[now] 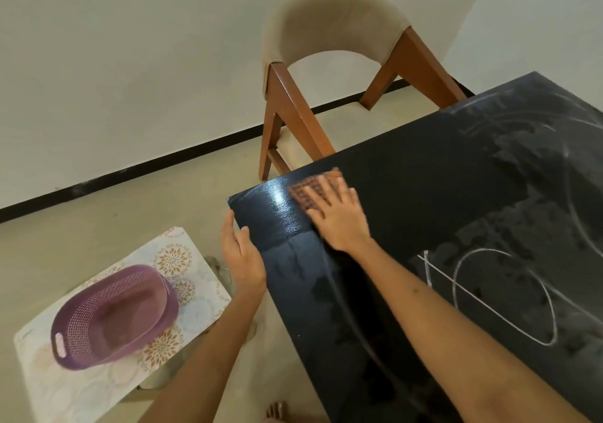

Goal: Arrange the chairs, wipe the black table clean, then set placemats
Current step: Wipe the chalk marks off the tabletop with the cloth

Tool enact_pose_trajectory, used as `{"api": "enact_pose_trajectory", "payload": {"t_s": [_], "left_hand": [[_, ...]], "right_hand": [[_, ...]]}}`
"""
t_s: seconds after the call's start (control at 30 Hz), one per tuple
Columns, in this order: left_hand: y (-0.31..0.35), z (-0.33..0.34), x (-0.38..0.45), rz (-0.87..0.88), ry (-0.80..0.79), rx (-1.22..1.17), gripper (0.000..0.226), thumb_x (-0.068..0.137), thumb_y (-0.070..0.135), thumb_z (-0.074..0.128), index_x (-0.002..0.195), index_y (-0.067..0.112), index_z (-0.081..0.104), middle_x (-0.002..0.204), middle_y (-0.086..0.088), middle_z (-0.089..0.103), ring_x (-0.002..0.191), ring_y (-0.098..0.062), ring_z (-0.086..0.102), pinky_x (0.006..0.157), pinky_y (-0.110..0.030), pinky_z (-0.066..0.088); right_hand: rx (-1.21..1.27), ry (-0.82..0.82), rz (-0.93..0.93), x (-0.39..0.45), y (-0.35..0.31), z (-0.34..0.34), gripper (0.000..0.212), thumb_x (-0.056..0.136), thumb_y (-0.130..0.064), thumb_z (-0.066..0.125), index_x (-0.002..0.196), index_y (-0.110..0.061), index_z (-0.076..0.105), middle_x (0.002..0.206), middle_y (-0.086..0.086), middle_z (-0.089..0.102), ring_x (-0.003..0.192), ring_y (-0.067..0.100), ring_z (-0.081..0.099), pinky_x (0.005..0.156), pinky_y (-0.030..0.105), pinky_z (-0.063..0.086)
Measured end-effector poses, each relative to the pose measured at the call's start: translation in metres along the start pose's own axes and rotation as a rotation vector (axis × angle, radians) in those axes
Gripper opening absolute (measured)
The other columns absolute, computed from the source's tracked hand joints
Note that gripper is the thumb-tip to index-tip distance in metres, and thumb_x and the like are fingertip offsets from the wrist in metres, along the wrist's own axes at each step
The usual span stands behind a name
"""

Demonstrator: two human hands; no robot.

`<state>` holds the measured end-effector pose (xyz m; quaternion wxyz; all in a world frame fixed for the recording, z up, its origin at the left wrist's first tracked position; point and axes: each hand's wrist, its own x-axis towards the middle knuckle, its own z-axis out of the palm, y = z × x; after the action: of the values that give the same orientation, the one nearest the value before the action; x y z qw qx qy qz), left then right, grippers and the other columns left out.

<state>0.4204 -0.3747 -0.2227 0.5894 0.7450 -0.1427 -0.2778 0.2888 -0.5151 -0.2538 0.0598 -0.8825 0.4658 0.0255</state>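
Observation:
The black table (456,194) fills the right of the view, smeared with white chalk-like circles and lines. Near its far left corner the surface shines wet. My right hand (339,217) lies flat on a brown checked cloth (305,194) and presses it onto the table. My left hand (241,256) rests on the table's left edge, thumb on top. A beige upholstered chair (336,47) with brown wooden legs stands at the table's far end. A floral placemat (182,259) lies on a low stand to the left.
A purple perforated plastic basket (114,315) sits on the placemat. A white wall with a black skirting runs behind. Beige floor lies between the stand and the table. A bare foot (277,413) shows at the bottom edge.

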Motion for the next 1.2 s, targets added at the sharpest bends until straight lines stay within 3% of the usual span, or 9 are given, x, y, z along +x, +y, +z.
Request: {"api": "enact_pose_trajectory", "payload": {"t_s": [0.17, 0.23, 0.4, 0.6, 0.77, 0.87, 1.0, 1.13, 1.2], "left_hand": [[0.008, -0.017, -0.012, -0.008, -0.076, -0.01, 0.041, 0.104, 0.023, 0.028, 0.144, 0.023, 0.036, 0.15, 0.003, 0.037, 0.134, -0.013, 0.036, 0.103, -0.025, 0.029], [0.002, -0.025, -0.011, 0.002, -0.053, -0.011, 0.04, 0.104, 0.021, 0.029, 0.143, 0.023, 0.039, 0.149, 0.003, 0.038, 0.134, -0.013, 0.036, 0.107, -0.027, 0.027], [-0.006, -0.04, -0.01, 0.032, -0.014, -0.027, 0.041, 0.101, 0.012, 0.031, 0.141, 0.015, 0.042, 0.146, 0.0, 0.043, 0.135, -0.014, 0.037, 0.109, -0.024, 0.026], [-0.007, -0.044, -0.019, 0.064, -0.034, -0.018, 0.042, 0.1, 0.008, 0.029, 0.14, 0.011, 0.043, 0.138, 0.002, 0.047, 0.123, -0.005, 0.04, 0.095, -0.007, 0.029], [-0.012, -0.036, -0.032, 0.068, -0.093, 0.061, 0.039, 0.103, 0.016, 0.029, 0.139, 0.02, 0.041, 0.14, 0.008, 0.043, 0.129, -0.008, 0.038, 0.103, -0.021, 0.024], [-0.015, -0.031, -0.039, 0.088, -0.153, 0.089, 0.04, 0.103, 0.019, 0.03, 0.142, 0.02, 0.04, 0.147, 0.004, 0.04, 0.136, -0.013, 0.035, 0.105, -0.021, 0.022], [-0.02, -0.024, -0.04, 0.104, -0.17, 0.088, 0.039, 0.103, 0.017, 0.032, 0.14, 0.018, 0.043, 0.146, 0.002, 0.042, 0.136, -0.015, 0.037, 0.109, -0.025, 0.025], [-0.012, -0.015, -0.036, 0.148, -0.174, 0.078, 0.038, 0.102, 0.012, 0.033, 0.137, 0.016, 0.046, 0.146, 0.0, 0.041, 0.139, -0.015, 0.032, 0.114, -0.026, 0.022], [-0.007, -0.004, -0.033, 0.193, -0.192, 0.07, 0.038, 0.101, 0.009, 0.034, 0.135, 0.014, 0.048, 0.146, -0.002, 0.041, 0.14, -0.016, 0.03, 0.111, -0.021, 0.02]], "right_hand": [[0.033, -0.006, 0.366, -0.015, 0.04, -0.004, 0.055, 0.101, -0.047, 0.019, 0.153, -0.034, 0.007, 0.163, 0.003, 0.0, 0.147, 0.036, -0.007, 0.119, 0.052, 0.002], [0.062, -0.016, 0.401, -0.017, 0.017, -0.004, 0.056, 0.101, -0.047, 0.019, 0.154, -0.034, 0.005, 0.163, 0.003, -0.004, 0.147, 0.037, -0.01, 0.119, 0.054, 0.0], [0.019, -0.001, -0.003, -0.055, -0.086, 0.014, 0.057, 0.097, -0.051, 0.013, 0.151, -0.037, 0.0, 0.161, 0.0, -0.009, 0.146, 0.035, -0.017, 0.117, 0.057, 0.004], [-0.011, 0.073, -0.306, -0.109, -0.111, 0.032, 0.049, 0.098, -0.046, 0.033, 0.146, -0.037, 0.035, 0.159, -0.003, 0.023, 0.148, 0.032, 0.012, 0.119, 0.05, 0.011], [-0.004, 0.016, 0.072, -0.103, -0.018, 0.022, 0.058, 0.094, -0.049, 0.02, 0.15, -0.035, 0.024, 0.16, 0.0, 0.017, 0.148, 0.034, 0.011, 0.115, 0.055, 0.021], [-0.028, -0.03, 0.284, -0.107, 0.05, 0.011, 0.057, 0.098, -0.048, 0.012, 0.152, -0.034, 0.004, 0.163, 0.002, -0.002, 0.148, 0.032, -0.007, 0.119, 0.054, 0.007], [-0.004, -0.065, 0.432, -0.109, 0.05, 0.004, 0.056, 0.102, -0.044, 0.02, 0.154, -0.029, 0.005, 0.163, 0.006, -0.003, 0.147, 0.037, -0.011, 0.119, 0.054, 0.0], [0.007, 0.025, 0.18, -0.129, -0.023, 0.018, 0.061, 0.095, -0.056, 0.026, 0.149, -0.028, 0.031, 0.159, 0.008, 0.021, 0.146, 0.042, 0.012, 0.113, 0.061, 0.021], [0.003, 0.059, -0.016, -0.152, -0.061, 0.027, 0.059, 0.096, -0.056, 0.029, 0.149, -0.03, 0.032, 0.159, 0.007, 0.022, 0.147, 0.04, 0.009, 0.113, 0.059, 0.022]]}}
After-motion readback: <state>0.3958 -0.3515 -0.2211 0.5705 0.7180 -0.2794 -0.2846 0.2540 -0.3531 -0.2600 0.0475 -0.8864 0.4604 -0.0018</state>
